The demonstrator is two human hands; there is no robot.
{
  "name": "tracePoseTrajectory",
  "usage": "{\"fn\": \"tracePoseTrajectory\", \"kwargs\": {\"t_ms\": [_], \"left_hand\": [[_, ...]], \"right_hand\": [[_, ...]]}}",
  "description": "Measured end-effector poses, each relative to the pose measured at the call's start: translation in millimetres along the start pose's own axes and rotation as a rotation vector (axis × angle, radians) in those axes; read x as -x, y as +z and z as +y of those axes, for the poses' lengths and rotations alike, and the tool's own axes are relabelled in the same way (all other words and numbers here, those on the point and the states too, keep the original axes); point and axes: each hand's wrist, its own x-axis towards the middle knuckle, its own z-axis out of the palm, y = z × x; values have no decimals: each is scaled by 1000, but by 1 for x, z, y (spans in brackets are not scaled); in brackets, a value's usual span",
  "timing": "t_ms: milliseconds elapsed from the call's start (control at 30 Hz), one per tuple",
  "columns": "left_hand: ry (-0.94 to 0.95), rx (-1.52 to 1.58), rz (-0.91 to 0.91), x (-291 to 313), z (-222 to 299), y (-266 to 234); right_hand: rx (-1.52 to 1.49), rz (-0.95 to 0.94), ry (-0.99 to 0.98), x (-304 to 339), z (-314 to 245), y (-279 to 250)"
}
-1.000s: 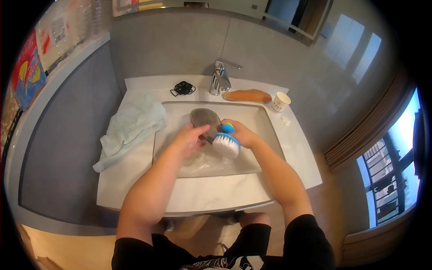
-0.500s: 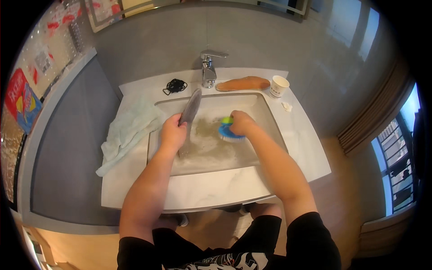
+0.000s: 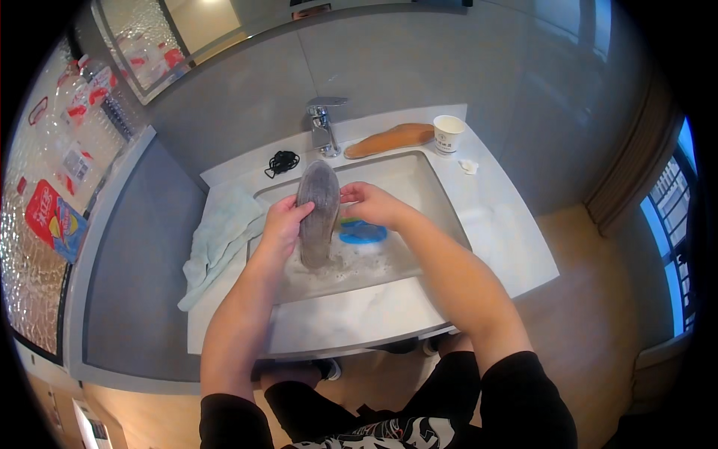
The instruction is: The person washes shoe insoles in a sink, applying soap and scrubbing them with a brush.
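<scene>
A gray wall [image 3: 239,97] fills the upper part of the frame, with a mirror [image 3: 217,26] along the top and a window [image 3: 677,224] at the right edge. Wood-toned floor [image 3: 591,277] shows at lower right. The white counter [image 3: 516,247] spans the middle, and set into it is a wide sink [image 3: 419,179] with foamy water [image 3: 351,266] in it. A pale towel [image 3: 224,236] lies crumpled on the counter, left of the sink.

The gray insole [image 3: 318,206] stands between the two hands at the center, over the sink, its long axis running nearly up and down the frame. The left hand [image 3: 283,224] is the nearer one: it grips the insole's left edge, thumb across the face. The right hand [image 3: 370,204] is at the opposite edge, fingers loosely bent and apparently holding nothing; whether its fingertips touch the insole, I cannot tell.

Above the sink, an orange insole [image 3: 389,140] lies between the faucet [image 3: 321,123] and a paper cup [image 3: 447,137]. The blue brush [image 3: 364,233] sits in the sink, below the right hand. Smallest are a black cord bundle [image 3: 283,162] left of the faucet and a white scrap [image 3: 469,166] near the cup.
</scene>
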Motion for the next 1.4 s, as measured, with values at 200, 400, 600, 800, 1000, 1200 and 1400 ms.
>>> {"fn": "tracePoseTrajectory", "kwargs": {"t_ms": [200, 400, 600, 800, 1000, 1200, 1400], "left_hand": [[138, -36, 40, 7, -6, 9], [277, -73, 192, 13, -27, 14], [361, -765, 72, 29, -26, 23], [730, -763, 114, 33, -19, 34], [-81, -397, -230, 20, -15, -8], [-131, -630, -154, 15, -22, -2], [-181, -1165, -415, 21, -34, -10]], "right_hand": [[-406, 42, 126, 15, -34, 7], [-269, 71, 19, 14, -31, 14], [-812, -16, 294, 28, -58, 24], [-770, 44, 192, 24, -34, 9], [-688, 87, 83, 27, -36, -1], [-71, 232, 360, 18, -26, -14], [553, -111, 589, 19, -18, -15]]}}
